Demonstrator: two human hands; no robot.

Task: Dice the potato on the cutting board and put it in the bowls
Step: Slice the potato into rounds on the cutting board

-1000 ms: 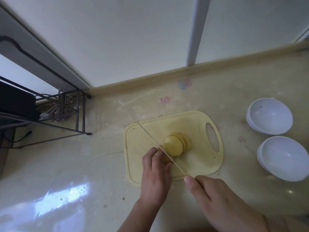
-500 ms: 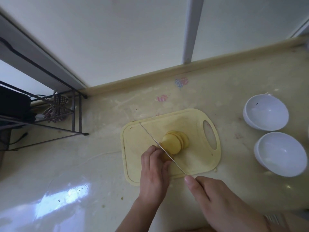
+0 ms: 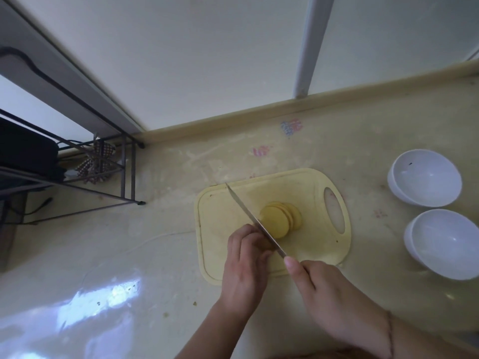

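A pale yellow cutting board (image 3: 223, 211) lies on the counter. On it, several round potato slices (image 3: 281, 218) lean against one another. My left hand (image 3: 246, 265) curls over the uncut end of the potato, which it mostly hides. My right hand (image 3: 334, 304) grips the knife handle, index finger along the spine. The knife blade (image 3: 252, 218) runs diagonally across the board between my left fingers and the slices. Two white bowls, the far bowl (image 3: 425, 177) and the near bowl (image 3: 445, 242), stand right of the board and hold nothing.
A black wire rack (image 3: 103, 177) with a checked cloth stands at the left against the wall. A raised counter edge and wall panels run along the back. Small crumbs lie on the glossy counter (image 3: 116, 294) left of my arms.
The knife blade has shifted slightly at the potato's cut face. Both hands stay in about the same places; the view moved a little.
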